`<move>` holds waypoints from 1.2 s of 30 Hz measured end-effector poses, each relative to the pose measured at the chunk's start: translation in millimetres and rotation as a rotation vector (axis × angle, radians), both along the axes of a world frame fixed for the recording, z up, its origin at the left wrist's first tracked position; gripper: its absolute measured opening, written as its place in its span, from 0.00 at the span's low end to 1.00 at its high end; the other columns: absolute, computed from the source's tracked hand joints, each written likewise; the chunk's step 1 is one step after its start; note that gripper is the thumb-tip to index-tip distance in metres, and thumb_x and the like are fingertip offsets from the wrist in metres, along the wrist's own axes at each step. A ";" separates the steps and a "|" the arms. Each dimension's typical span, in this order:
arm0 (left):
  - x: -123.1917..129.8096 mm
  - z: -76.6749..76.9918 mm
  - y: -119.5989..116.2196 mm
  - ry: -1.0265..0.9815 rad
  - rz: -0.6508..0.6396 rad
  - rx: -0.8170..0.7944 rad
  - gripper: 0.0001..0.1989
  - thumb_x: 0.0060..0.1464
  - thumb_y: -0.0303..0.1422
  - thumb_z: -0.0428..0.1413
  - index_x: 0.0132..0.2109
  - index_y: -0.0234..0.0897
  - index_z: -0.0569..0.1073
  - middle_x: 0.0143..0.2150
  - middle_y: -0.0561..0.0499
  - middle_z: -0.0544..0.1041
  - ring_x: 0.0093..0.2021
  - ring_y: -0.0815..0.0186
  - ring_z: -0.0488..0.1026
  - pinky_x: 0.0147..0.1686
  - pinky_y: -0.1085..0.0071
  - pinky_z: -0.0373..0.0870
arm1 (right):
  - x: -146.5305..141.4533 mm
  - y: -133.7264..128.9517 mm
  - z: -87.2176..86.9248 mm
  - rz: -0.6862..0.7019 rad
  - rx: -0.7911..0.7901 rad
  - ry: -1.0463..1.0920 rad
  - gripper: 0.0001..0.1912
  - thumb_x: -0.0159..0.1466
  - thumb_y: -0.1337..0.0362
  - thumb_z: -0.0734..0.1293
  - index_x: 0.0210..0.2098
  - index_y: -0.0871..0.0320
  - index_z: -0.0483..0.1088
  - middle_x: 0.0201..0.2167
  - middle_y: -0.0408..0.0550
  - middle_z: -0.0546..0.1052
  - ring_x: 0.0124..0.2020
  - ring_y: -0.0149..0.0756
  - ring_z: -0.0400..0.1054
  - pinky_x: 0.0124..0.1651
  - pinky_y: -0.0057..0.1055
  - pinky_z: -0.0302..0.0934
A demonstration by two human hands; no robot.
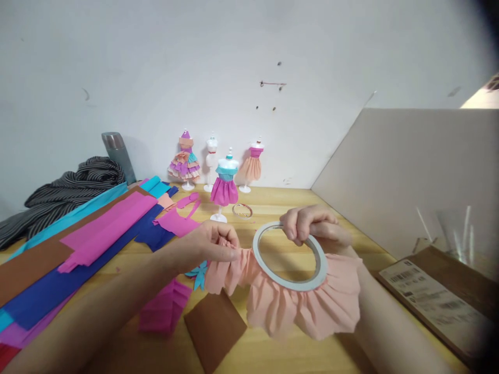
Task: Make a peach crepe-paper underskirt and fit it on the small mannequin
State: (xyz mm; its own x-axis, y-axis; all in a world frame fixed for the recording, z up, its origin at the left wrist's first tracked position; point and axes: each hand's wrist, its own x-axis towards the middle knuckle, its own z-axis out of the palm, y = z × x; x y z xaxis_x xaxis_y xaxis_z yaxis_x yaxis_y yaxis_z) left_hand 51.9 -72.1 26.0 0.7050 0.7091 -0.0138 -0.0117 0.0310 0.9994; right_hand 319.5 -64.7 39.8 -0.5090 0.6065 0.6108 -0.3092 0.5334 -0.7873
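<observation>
Peach crepe paper (pixel 300 311), gathered into a ruffle, hangs in the air along the lower edge of a white tape roll (pixel 290 284). With fingers pinched, my left hand (pixel 218 244) grips the gathered left end of the ruffle. My right hand (pixel 312 223) is closed on the upper right rim of the tape roll, whose wide centre opening faces me. Below them on the table lie a brown paper square (pixel 214 330), a magenta paper piece (pixel 166 309) and a turquoise cut piece (pixel 200 274).
Several small dress forms stand by the wall; the nearest wears a turquoise and magenta dress (pixel 225 189). Coloured paper rolls (pixel 113 223), striped cloth (pixel 78 189) and a grey flask (pixel 119 156) are at left. A cardboard parcel (pixel 429 296) lies at right, beside a white panel (pixel 421 171).
</observation>
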 end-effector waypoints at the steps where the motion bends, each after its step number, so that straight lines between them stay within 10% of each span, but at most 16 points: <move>1: -1.1 0.3 0.3 0.010 -0.005 0.010 0.16 0.42 0.40 0.65 0.28 0.33 0.70 0.19 0.58 0.63 0.20 0.76 0.56 0.21 0.77 0.49 | 0.6 0.5 -0.2 -0.012 0.003 -0.004 0.09 0.58 0.65 0.66 0.23 0.58 0.76 0.20 0.48 0.73 0.25 0.35 0.66 0.30 0.33 0.61; 12: -7.5 2.2 8.5 -0.077 -0.041 0.003 0.08 0.41 0.29 0.63 0.26 0.33 0.70 0.40 0.46 0.78 0.39 0.64 0.73 0.39 0.70 0.65 | 8.9 15.6 -17.3 0.087 -0.225 0.097 0.09 0.56 0.71 0.64 0.27 0.61 0.77 0.27 0.49 0.75 0.21 0.28 0.65 0.25 0.27 0.57; 36: -0.8 -9.1 18.4 0.280 0.287 0.430 0.06 0.46 0.33 0.55 0.29 0.34 0.71 0.22 0.56 0.66 0.25 0.71 0.63 0.25 0.75 0.57 | -7.2 13.6 -22.2 0.071 -0.295 0.061 0.10 0.54 0.72 0.63 0.26 0.61 0.77 0.28 0.48 0.76 0.19 0.27 0.63 0.21 0.27 0.54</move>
State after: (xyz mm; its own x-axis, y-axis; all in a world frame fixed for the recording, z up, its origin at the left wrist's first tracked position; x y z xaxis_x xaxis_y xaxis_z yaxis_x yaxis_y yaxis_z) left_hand 51.1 -53.7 16.9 0.4946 0.8544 0.1594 0.3068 -0.3432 0.8877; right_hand 312.3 -51.0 17.6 -0.5245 0.7265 0.4440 -0.3888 0.2595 -0.8840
